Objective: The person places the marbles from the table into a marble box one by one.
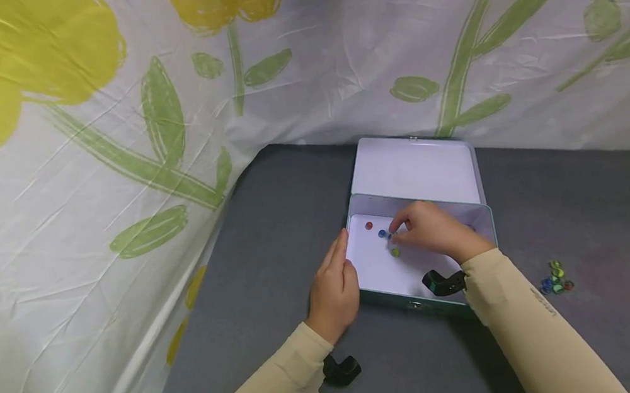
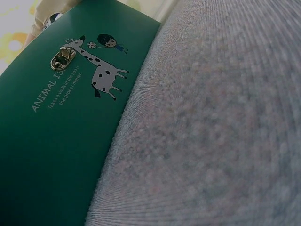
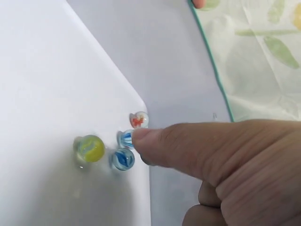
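Observation:
A tin box (image 1: 382, 272), white inside and green outside, lies with its lid (image 1: 414, 165) folded back. My right hand (image 1: 432, 229) reaches inside, thumb and forefinger curled together around a small bluish marble (image 1: 390, 236), mostly hidden by the fingers. Close to the thumb (image 3: 164, 146) are two blue-streaked marbles (image 3: 123, 159), with a red-and-clear marble (image 3: 139, 119) in the corner and a yellow-green marble (image 3: 91, 148) beside them. Along the box's left side, my left hand (image 1: 335, 289) rests with straight fingers against the wall.
Several marbles (image 1: 556, 277) lie in a cluster on the dark grey table (image 1: 283, 225), right of the box. A metal clasp (image 2: 63, 59) sits on the box's green front, beside a giraffe print. Behind the table hangs a flowered white sheet (image 1: 328, 94).

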{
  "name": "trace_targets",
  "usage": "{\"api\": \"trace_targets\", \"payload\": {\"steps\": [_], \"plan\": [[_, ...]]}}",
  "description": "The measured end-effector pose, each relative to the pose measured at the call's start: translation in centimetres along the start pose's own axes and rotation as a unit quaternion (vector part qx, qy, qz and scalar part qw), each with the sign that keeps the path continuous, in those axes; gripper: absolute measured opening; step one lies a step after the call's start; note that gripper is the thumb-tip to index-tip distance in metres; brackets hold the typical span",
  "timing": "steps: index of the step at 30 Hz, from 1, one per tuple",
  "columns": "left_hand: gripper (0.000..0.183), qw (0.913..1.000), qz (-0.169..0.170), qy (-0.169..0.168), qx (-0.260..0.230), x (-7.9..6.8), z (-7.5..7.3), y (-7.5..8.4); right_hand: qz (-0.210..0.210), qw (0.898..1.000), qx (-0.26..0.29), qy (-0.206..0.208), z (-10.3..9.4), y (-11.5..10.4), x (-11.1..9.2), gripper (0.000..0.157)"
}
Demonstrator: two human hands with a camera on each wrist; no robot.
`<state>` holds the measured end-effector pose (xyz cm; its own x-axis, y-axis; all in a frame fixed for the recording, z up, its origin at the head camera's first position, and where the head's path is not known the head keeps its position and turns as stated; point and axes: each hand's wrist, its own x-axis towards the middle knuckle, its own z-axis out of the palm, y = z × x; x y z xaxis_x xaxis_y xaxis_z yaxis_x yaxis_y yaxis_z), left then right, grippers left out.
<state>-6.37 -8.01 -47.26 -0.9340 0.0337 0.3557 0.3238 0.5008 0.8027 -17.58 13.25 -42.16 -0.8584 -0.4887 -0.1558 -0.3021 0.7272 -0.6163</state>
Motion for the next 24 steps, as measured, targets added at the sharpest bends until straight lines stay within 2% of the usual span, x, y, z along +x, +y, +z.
{"api": "trace_targets", "payload": {"steps": [24], "plan": [[0.053, 1.0, 0.001, -0.002, 0.005, -0.03, 0.08, -0.07, -0.002, 0.999, -0.033, -0.011, 0.8, 0.3, 0.3, 0.014]]}}
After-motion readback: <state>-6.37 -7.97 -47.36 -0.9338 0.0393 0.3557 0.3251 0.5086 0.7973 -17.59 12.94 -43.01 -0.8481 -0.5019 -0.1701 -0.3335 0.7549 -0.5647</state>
